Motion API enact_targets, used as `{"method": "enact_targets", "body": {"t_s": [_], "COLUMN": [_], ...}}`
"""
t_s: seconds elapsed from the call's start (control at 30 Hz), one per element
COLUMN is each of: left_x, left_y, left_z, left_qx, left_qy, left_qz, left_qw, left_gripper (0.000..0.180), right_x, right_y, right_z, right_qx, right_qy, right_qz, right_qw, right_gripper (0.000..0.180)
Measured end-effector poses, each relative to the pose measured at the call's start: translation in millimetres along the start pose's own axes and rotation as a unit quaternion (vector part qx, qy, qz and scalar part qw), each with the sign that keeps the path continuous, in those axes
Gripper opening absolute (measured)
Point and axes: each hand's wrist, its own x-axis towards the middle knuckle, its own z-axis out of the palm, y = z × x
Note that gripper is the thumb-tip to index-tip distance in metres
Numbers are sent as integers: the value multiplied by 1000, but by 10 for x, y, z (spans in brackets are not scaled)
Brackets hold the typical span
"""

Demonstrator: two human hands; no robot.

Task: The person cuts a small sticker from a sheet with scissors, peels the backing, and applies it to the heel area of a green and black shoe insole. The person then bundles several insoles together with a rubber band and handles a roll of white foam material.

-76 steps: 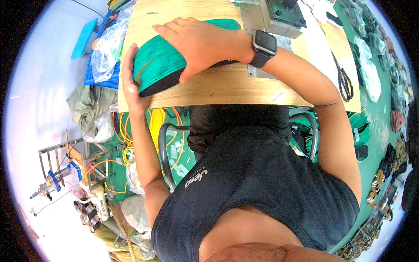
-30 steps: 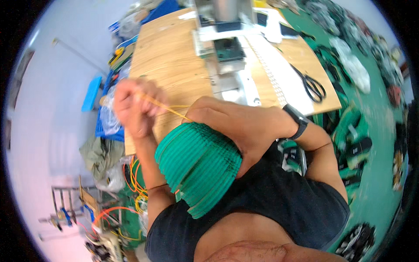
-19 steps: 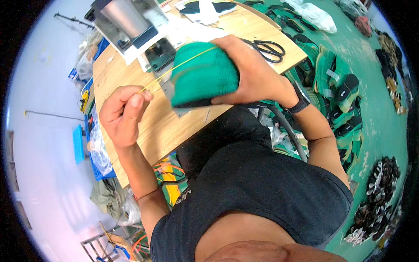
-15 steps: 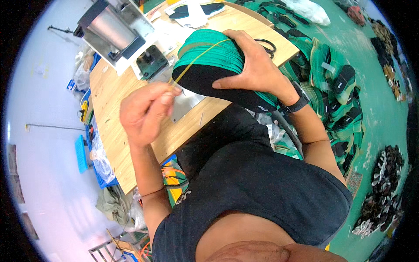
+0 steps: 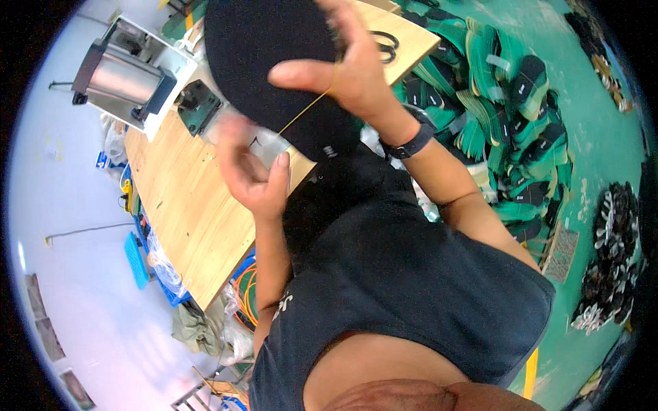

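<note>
My right hand (image 5: 353, 72) grips a thick bundle of insoles (image 5: 274, 61), raised over the wooden table (image 5: 185, 219) so that its black underside faces me. A thin yellow rubber band (image 5: 305, 113) runs taut from my right thumb down to my left hand (image 5: 253, 175). The left hand is blurred and pinches the band's lower end just below the bundle. A dark watch (image 5: 411, 137) sits on my right wrist.
A metal press machine (image 5: 127, 72) and a dark green die plate (image 5: 199, 106) stand at the table's far left. Black scissors (image 5: 384, 44) lie beyond the bundle. Heaps of green and black insoles (image 5: 507, 96) cover the green floor at right. A blue basket (image 5: 137, 257) lies left of the table.
The bundle has been lifted and turned from green side up to black underside toward me. My left hand has pulled the rubber band lower and closer to my body.
</note>
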Motion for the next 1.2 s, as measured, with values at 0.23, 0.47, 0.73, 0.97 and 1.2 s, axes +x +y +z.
{"method": "enact_targets", "body": {"t_s": [0.23,0.47,0.73,0.97,1.2], "left_x": [23,-45,280,16,-87], "left_y": [-129,323,163,107,-96], "left_z": [57,254,361,461,505], "left_qx": [-211,-377,-155,-122,-126], "left_qy": [-16,52,-42,-122,-71], "left_qz": [-266,-311,-226,-261,-55], "left_qw": [940,871,961,950,988], "left_gripper": [89,91,91,46,28], "right_x": [-124,-211,-802,-972,-1042], "right_y": [72,26,-56,-203,-212], "right_z": [308,-154,-531,-472,-426], "right_qx": [-112,-156,85,226,212], "right_qy": [43,-70,-149,-10,21], "right_qz": [-79,-6,260,409,363], "right_qw": [990,985,950,884,907], "right_gripper": [69,35,83,85,91]}}
